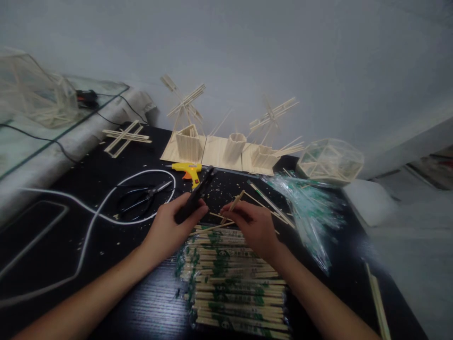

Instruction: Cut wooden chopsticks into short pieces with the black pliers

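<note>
My left hand (173, 217) is wrapped around a dark tool that looks like pliers (196, 196), its tip pointing up and away. Close to its right, my right hand (256, 226) pinches a short, thin wooden stick (236, 200) between thumb and fingers. Both hands are above the far end of a row of paper-wrapped disposable chopsticks (240, 288). Loose sticks (269, 208) lie just beyond my right hand. A yellow glue gun (187, 169) rests on its side past my left hand.
Black-handled scissors or pliers (146, 198) lie inside a loop of white cable (95, 212). Stick-built models (222, 148) stand along the wall. A crossed stick frame (127, 137) is at the far left, and clear green-printed wrapping (309, 208) at right. Scraps dot the black table (88, 264).
</note>
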Demonstrator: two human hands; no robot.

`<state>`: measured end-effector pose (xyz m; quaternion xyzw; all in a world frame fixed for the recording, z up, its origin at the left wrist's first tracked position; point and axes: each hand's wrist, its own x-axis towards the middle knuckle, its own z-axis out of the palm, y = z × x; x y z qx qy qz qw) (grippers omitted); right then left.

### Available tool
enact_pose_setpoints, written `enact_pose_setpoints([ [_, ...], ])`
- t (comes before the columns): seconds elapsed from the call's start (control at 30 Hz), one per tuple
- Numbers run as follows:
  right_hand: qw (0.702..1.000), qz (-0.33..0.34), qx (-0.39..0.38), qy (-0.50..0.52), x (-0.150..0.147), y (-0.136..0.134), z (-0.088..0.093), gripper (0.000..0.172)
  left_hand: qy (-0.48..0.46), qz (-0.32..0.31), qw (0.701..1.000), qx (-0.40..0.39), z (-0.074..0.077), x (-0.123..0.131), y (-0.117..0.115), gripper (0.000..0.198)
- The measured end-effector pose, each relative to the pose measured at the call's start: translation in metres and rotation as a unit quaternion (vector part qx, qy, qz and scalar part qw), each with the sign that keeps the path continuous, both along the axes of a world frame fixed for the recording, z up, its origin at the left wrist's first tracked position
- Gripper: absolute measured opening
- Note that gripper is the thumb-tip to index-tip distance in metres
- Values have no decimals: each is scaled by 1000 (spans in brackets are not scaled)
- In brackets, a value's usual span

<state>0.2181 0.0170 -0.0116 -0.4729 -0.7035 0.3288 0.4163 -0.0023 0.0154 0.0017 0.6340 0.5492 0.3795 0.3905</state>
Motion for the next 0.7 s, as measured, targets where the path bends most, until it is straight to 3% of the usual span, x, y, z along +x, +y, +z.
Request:
enact_pose_setpoints([
  [0.13, 1000, 15, 18, -11, 0, 0, 1, 7, -73, -8, 997, 21, 32, 17, 6, 24],
  [0.23, 999, 17, 15, -23, 1, 0, 0, 8, -93, -40, 994, 29, 47, 31, 10, 21],
  [0.47, 996, 44, 51, -52, 4, 3, -3, 12, -88, -32, 995, 30, 42, 44, 19, 13],
  [0.7, 995, 59, 64, -39, 3, 3, -3, 8, -54, -90, 994, 29, 48, 35, 23, 15],
])
